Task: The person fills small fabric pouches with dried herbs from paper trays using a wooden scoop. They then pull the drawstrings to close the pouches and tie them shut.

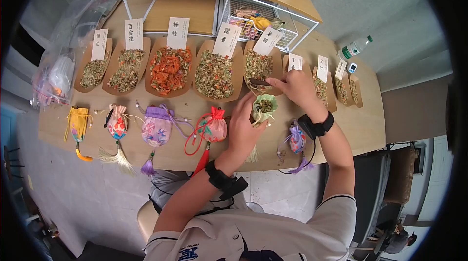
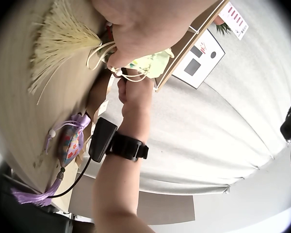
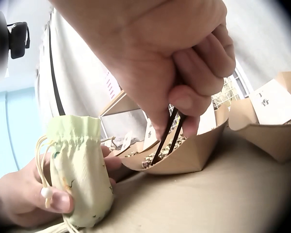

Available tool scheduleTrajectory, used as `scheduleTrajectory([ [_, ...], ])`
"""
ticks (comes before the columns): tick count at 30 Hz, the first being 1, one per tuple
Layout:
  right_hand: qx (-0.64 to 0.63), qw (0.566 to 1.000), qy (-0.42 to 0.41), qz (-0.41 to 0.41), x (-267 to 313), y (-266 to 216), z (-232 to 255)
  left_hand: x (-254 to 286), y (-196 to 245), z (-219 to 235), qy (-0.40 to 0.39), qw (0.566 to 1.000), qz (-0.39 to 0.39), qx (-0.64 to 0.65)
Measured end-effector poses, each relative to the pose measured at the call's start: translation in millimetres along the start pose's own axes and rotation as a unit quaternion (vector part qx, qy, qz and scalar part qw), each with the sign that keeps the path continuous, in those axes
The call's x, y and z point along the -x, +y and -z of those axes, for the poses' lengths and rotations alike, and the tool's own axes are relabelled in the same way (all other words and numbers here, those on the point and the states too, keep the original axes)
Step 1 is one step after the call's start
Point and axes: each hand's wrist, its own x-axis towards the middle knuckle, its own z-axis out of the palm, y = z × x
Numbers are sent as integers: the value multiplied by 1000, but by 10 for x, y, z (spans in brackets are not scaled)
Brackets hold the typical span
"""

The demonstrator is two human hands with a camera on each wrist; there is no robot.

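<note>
A pale green drawstring pouch (image 1: 264,108) (image 3: 82,170) stands upright with its mouth open and dried herbs inside. My left hand (image 1: 242,127) (image 3: 31,191) grips it round the side, thumb on the front. My right hand (image 1: 298,90) (image 3: 184,73) pinches dark tweezers (image 1: 260,82) (image 3: 166,138), whose tips reach into the herbs in a paper tray (image 3: 196,153) just behind the pouch. In the left wrist view the left hand (image 2: 148,24) covers much of the pouch (image 2: 157,63), and the right hand (image 2: 136,94) is partly hidden behind it.
Labelled paper trays of herbs, one with orange pieces (image 1: 170,70), line the table. Nearer the front edge lie several tasselled pouches, including a purple one (image 1: 157,127) and a small one (image 1: 297,140). A wire basket (image 1: 263,22) and a bottle (image 1: 355,48) are farther back.
</note>
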Motion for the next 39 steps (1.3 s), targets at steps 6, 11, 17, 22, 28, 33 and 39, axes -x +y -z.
scheduleTrajectory([
  [6, -1, 997, 77, 17, 52, 95, -147, 11, -43, -24, 5, 1000, -2, -11],
  [11, -4, 996, 94, -11, 90, 150, -16, 13, -26, -24, 16, 1000, 1, -11],
  [17, -100, 978, 177, 36, 327, 173, 146, 16, -50, -34, 25, 1000, 0, -8],
  [22, -110, 977, 158, 88, 672, 18, 349, 19, -61, -35, 27, 1000, -5, -13],
  [28, -37, 966, 189, 171, 708, 60, 367, 13, -42, -30, 25, 1000, -6, -12],
  [33, 43, 981, 155, 112, 339, 192, 433, 25, -56, -34, 21, 1000, -5, -18],
  [39, 54, 983, 149, 87, -220, 432, 62, 12, -45, -27, 17, 999, -7, -27],
])
